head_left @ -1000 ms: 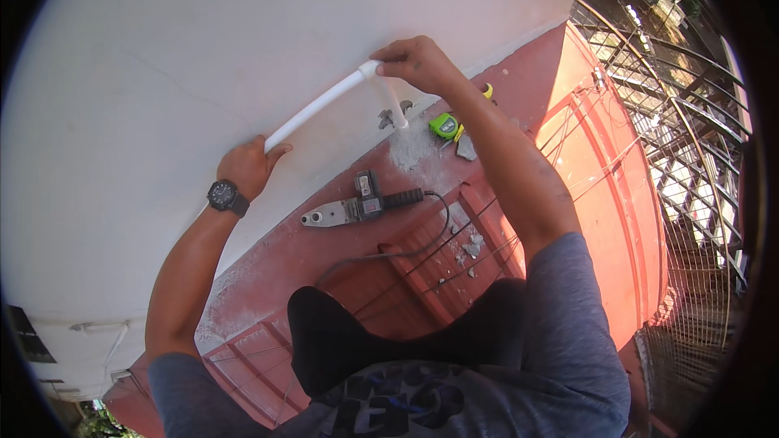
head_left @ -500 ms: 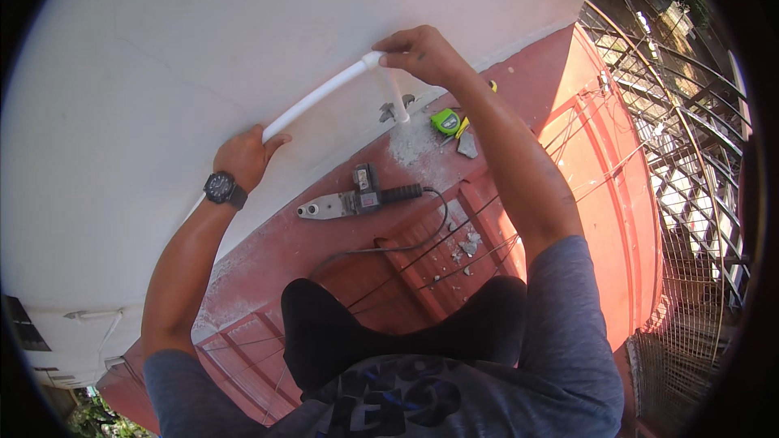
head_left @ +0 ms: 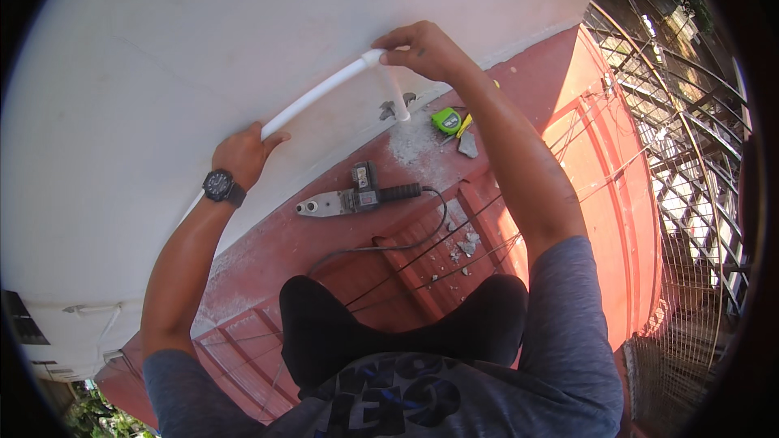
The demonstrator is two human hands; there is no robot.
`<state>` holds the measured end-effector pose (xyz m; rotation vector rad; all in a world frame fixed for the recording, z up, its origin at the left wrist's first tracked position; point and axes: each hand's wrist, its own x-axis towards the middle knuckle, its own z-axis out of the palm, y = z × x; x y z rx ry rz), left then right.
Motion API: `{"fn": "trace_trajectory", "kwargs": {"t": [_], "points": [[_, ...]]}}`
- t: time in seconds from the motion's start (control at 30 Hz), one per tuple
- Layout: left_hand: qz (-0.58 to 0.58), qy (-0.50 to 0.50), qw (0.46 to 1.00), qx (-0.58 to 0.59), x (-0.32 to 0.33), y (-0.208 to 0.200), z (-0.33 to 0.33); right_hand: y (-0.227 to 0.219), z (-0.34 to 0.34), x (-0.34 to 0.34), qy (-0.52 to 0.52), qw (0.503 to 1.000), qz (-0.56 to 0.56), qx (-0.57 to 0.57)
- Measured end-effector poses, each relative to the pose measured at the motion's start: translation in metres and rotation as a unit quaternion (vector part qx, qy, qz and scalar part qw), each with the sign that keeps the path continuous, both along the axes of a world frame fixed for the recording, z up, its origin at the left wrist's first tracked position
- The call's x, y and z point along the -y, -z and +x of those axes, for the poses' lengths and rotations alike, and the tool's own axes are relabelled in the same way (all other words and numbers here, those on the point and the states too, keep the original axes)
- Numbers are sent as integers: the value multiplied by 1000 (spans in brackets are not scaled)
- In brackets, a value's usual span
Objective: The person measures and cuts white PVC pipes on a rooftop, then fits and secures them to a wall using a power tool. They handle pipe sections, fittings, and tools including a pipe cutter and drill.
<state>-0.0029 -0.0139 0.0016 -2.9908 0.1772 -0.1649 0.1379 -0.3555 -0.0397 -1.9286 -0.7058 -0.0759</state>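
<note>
A long white plastic pipe [head_left: 312, 98] lies along the pale wall, with an elbow fitting [head_left: 372, 58] at its upper right end. My left hand [head_left: 243, 152], with a black watch on the wrist, is closed around the pipe's middle. Its lower stretch runs on behind my left forearm. With thumb and fingers, my right hand [head_left: 418, 50] grips the elbow. From the elbow a shorter white pipe [head_left: 400, 100] drops to a broken hole [head_left: 387, 110] at the foot of the wall.
A pipe welding iron [head_left: 357, 197] with a black handle and cord lies on the red metal roof [head_left: 292, 231] below the pipe. Near the hole are a green tape measure [head_left: 445, 121] and a grey chunk of rubble [head_left: 467, 145]. Thin wires cross the roof; a metal grille [head_left: 690, 138] stands right.
Both hands keep their hold on the pipe and elbow. The view has shifted very slightly; nothing else has visibly moved.
</note>
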Motion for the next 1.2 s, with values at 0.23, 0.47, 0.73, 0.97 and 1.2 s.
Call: {"fn": "trace_trajectory", "kwargs": {"t": [0.23, 0.47, 0.73, 0.97, 1.2], "points": [[-8, 9, 1000, -5, -6, 3, 1, -14, -2, 0, 2, 997, -73, 25], [1, -5, 998, -57, -3, -4, 1, -34, -13, -7, 36, 985, -166, 31], [-52, -8, 997, -48, -5, -6, -2, -27, -86, -144, -58, 901, -254, 346], [-94, 13, 995, -34, -16, 2, 5, -3, -62, -174, -91, 918, -169, 348], [-167, 31, 914, 367, -49, 10, -79, -12, -68, -167, -95, 938, -160, 294]]}}
